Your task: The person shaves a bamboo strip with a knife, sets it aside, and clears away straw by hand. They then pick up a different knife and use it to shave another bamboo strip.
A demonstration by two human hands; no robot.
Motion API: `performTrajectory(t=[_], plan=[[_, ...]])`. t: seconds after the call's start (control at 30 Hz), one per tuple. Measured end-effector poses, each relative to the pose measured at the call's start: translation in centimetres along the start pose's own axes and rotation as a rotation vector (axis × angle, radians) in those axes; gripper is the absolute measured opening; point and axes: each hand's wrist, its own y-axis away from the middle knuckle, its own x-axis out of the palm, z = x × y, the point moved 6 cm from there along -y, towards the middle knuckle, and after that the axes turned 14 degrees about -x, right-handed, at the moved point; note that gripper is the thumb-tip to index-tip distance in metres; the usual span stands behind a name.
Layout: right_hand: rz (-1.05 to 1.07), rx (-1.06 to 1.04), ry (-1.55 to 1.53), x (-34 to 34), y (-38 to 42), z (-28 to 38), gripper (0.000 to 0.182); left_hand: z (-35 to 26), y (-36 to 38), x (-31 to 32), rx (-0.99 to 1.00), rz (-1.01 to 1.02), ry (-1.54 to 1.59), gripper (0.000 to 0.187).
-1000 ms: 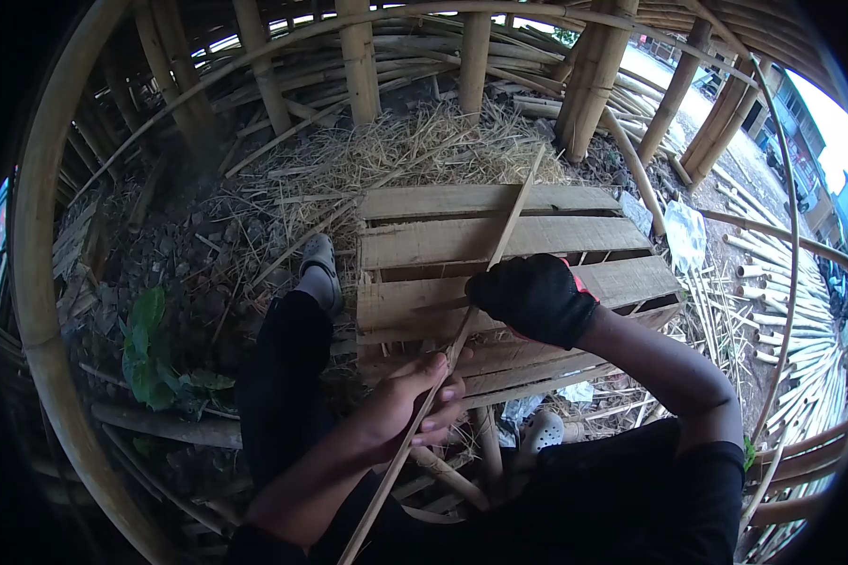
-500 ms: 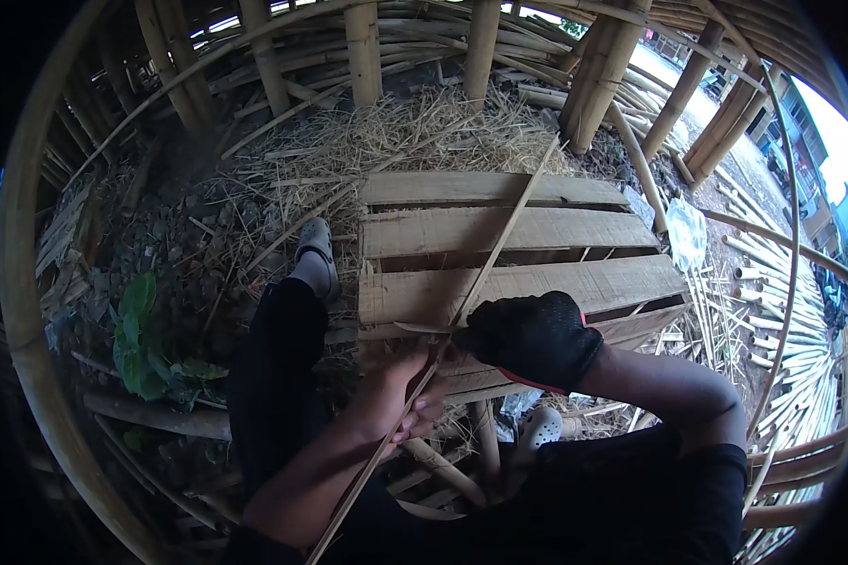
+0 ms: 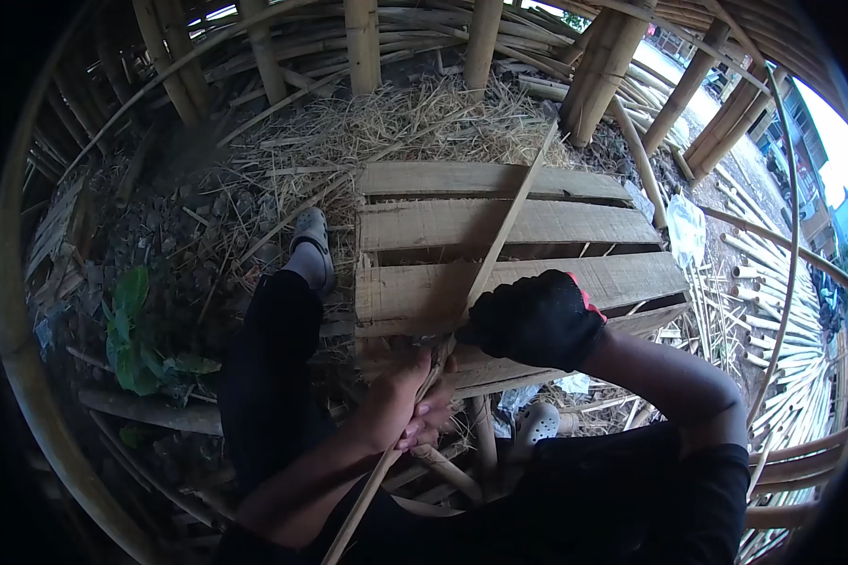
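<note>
A long bamboo strip (image 3: 507, 226) slants from above the slatted wooden crate down past my lap. My bare left hand (image 3: 407, 400) is closed around it, thumb lying along its upper side. Just above, my right hand (image 3: 537, 320), in a black glove with a red edge, is closed and rests against the strip. It grips a knife, whose blade showed a moment earlier; the glove and strip now mostly hide it. Both hands are over the near edge of the wooden crate (image 3: 424, 287).
Loose straw shavings (image 3: 386, 132) lie behind the crate, near upright bamboo posts (image 3: 363, 47). A green leafy plant (image 3: 134, 330) grows at left. Cut bamboo poles (image 3: 791, 339) lie at right, past a clear plastic bag (image 3: 686, 231). My shoe (image 3: 311, 240) stands left of the crate.
The gloved right hand has rolled over, and the knife blade that pointed left across the strip is mostly out of sight. The strip has turned its broader face towards me. The left hand stays around it.
</note>
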Motion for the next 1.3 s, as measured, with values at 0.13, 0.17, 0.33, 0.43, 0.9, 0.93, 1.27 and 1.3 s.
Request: performTrajectory(t=[0.13, 0.17, 0.33, 0.43, 0.9, 0.93, 1.27, 1.3], plan=[[-0.006, -0.012, -0.006, -0.7, -0.4, 0.3, 0.028, 0.1, 0.5, 0.3, -0.057, 0.013, 0.016, 0.042], [0.0, -0.062, -0.031, -0.7, -0.4, 0.3, 0.027, 0.3, 0.5, 0.3, -0.051, -0.018, 0.017, 0.042], [0.2, 0.2, 0.13, 0.9, 1.3, -5.8, 0.028, 0.4, 0.4, 0.5, -0.009, -0.049, -0.033, 0.043], [0.252, 0.09, -0.007, -0.6, 0.3, 0.5, 0.024, 0.5, 0.4, 0.2, -0.053, -0.046, -0.017, 0.043], [-0.002, -0.158, 0.006, 0.1, -0.2, -0.3, 0.018, 0.6, -0.2, 0.6, -0.097, 0.121, 0.21, 0.038], [0.042, -0.116, -0.006, 0.2, -0.1, -0.6, 0.02, 0.6, -0.3, 0.7, -0.097, 0.121, 0.211, 0.038], [0.268, 0.03, 0.048, 0.5, 0.2, -1.5, 0.024, 0.8, -0.5, 1.2, -0.063, 0.087, 0.111, 0.037], [0.223, 0.013, 0.034, 1.1, 0.4, -2.3, 0.026, 1.1, -0.4, 1.2, -0.078, 0.081, 0.115, 0.037]])
